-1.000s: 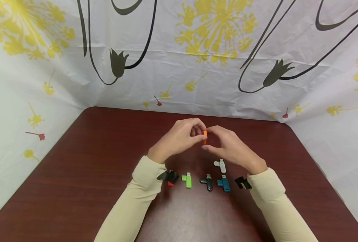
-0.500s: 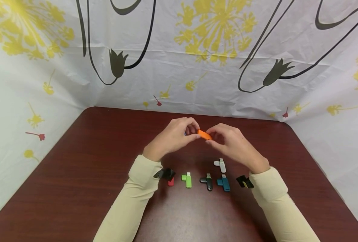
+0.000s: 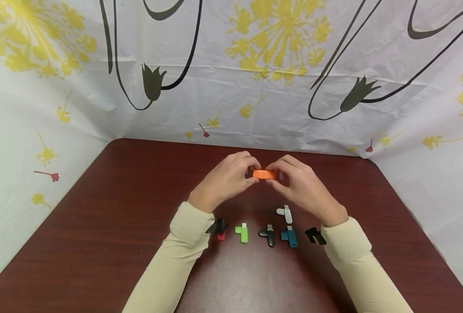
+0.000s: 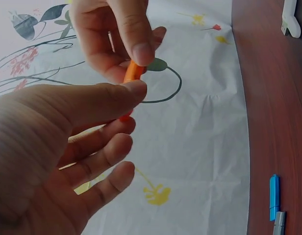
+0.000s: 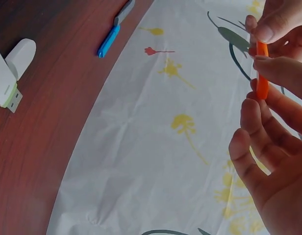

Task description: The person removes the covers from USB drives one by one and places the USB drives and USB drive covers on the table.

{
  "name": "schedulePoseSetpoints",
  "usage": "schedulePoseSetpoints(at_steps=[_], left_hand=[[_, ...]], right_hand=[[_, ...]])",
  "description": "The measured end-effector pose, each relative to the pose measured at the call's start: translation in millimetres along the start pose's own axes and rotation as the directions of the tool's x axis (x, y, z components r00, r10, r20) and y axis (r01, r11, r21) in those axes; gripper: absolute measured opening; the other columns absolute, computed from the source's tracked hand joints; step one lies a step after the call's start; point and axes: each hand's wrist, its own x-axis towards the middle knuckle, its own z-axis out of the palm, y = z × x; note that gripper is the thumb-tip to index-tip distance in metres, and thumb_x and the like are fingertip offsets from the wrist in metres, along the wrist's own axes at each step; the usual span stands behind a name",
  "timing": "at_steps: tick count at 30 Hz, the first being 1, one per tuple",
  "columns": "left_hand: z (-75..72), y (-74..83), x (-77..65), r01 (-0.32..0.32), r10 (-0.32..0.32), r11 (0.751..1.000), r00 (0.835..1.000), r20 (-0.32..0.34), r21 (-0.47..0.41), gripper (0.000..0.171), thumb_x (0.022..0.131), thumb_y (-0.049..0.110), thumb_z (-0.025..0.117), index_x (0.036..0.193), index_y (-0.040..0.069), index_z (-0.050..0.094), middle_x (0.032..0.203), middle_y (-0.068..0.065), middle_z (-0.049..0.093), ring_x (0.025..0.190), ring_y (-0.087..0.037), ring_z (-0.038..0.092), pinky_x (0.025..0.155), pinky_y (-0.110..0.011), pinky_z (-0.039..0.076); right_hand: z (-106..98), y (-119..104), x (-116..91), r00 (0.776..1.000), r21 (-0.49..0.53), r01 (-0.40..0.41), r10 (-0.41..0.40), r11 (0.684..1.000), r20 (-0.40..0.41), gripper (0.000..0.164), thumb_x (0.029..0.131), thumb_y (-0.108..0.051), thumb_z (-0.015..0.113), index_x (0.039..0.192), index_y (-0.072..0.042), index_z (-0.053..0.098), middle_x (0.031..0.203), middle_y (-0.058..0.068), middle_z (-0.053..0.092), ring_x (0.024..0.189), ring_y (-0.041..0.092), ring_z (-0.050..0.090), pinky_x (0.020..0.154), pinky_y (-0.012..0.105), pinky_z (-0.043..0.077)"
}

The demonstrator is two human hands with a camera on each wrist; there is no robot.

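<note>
Both hands hold an orange USB stick (image 3: 264,174) up over the table, its connector not showing. My left hand (image 3: 229,177) pinches its left end between thumb and fingers. At its right end, my right hand (image 3: 299,184) pinches it too. In the left wrist view the orange stick (image 4: 134,73) appears narrow, the left thumb lying across it. From the right wrist, the stick (image 5: 262,88) stands edge-on between the fingers. Nearest below the right hand lies a white USB stick (image 3: 288,214), its cap swung aside.
On the dark red table (image 3: 98,226) lie green (image 3: 244,233), black (image 3: 270,238) and teal (image 3: 292,237) USB sticks. A red one (image 3: 221,237) is partly hidden by the left wrist camera. A blue and grey slim piece (image 4: 274,196) lies farther back. Patterned white sheeting (image 3: 216,87) encloses the table.
The orange stick has turned from edge-on to lying lengthwise across the gap between the hands. The right hand has taken hold of its right end. The table's sticks stay put.
</note>
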Motion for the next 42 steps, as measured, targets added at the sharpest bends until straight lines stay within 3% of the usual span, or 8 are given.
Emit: schedulePoseSetpoints(at_steps=[15, 21, 33, 36, 39, 42], left_hand=[[-4.1, -2.6, -3.4, -0.125, 0.135, 0.986, 0.986, -0.093, 0.108, 0.021, 0.094, 0.015, 0.087, 0.112, 0.005, 0.081, 0.108, -0.01, 0.074, 0.093, -0.02, 0.066, 0.084, -0.029, 0.06], [-5.4, -3.7, -3.7, -0.138, 0.148, 0.986, 0.983, -0.107, 0.093, 0.021, 0.095, 0.015, 0.085, 0.113, 0.004, 0.081, 0.11, -0.009, 0.075, 0.099, -0.022, 0.066, 0.087, -0.031, 0.059], [-9.1, -4.8, -3.0, -0.145, 0.148, 0.988, 0.987, -0.067, 0.052, 0.024, 0.098, 0.017, 0.082, 0.117, 0.003, 0.08, 0.111, -0.009, 0.074, 0.098, -0.021, 0.066, 0.086, -0.029, 0.059], [-13.8, -9.6, -4.3, -0.166, 0.171, 0.985, 0.981, -0.093, 0.054, 0.018, 0.099, 0.012, 0.08, 0.113, 0.002, 0.081, 0.108, -0.009, 0.075, 0.099, -0.022, 0.068, 0.088, -0.029, 0.06], [-24.2, -20.2, -11.2, -0.119, 0.125, 0.992, 0.98, -0.155, 0.05, 0.011, 0.097, 0.005, 0.081, 0.107, 0.003, 0.083, 0.105, -0.009, 0.076, 0.098, -0.022, 0.071, 0.087, -0.029, 0.062], [-37.7, -31.3, -21.2, -0.025, 0.032, 0.999, 0.977, -0.209, 0.035, 0.01, 0.093, 0.0, 0.083, 0.102, 0.004, 0.084, 0.102, -0.009, 0.077, 0.091, -0.022, 0.072, 0.081, -0.031, 0.064]], right_hand=[[6, 0, 1, 0.994, -0.019, 0.073, -0.074, 0.997, -0.086, 0.03, 0.086, -0.007, 0.092, 0.113, -0.01, 0.078, 0.106, 0.002, 0.067, 0.083, 0.011, 0.055, 0.067, 0.03, 0.051], [5, 1, 2, 0.99, -0.03, 0.093, -0.096, 0.995, -0.105, 0.029, 0.087, -0.008, 0.091, 0.113, -0.009, 0.078, 0.106, 0.004, 0.068, 0.082, 0.012, 0.055, 0.066, 0.031, 0.051], [5, 7, 3, 0.982, -0.041, 0.136, -0.14, 0.99, -0.123, 0.031, 0.086, -0.004, 0.091, 0.113, -0.007, 0.077, 0.109, 0.005, 0.07, 0.082, 0.017, 0.062, 0.068, 0.035, 0.055], [1, 15, 3, 0.982, -0.077, 0.133, -0.142, 0.988, -0.128, 0.027, 0.09, -0.004, 0.088, 0.114, -0.006, 0.076, 0.11, 0.007, 0.07, 0.086, 0.02, 0.066, 0.072, 0.037, 0.059], [-10, 29, -2, 0.979, -0.115, 0.072, -0.092, 0.991, -0.179, 0.026, 0.09, -0.004, 0.088, 0.113, -0.003, 0.077, 0.106, 0.009, 0.071, 0.084, 0.02, 0.065, 0.073, 0.031, 0.054], [-24, 41, -10, 0.97, -0.123, 0.0, -0.03, 0.992, -0.243, 0.029, 0.085, -0.002, 0.09, 0.112, -0.001, 0.078, 0.099, 0.009, 0.069, 0.079, 0.017, 0.058, 0.071, 0.022, 0.044]])
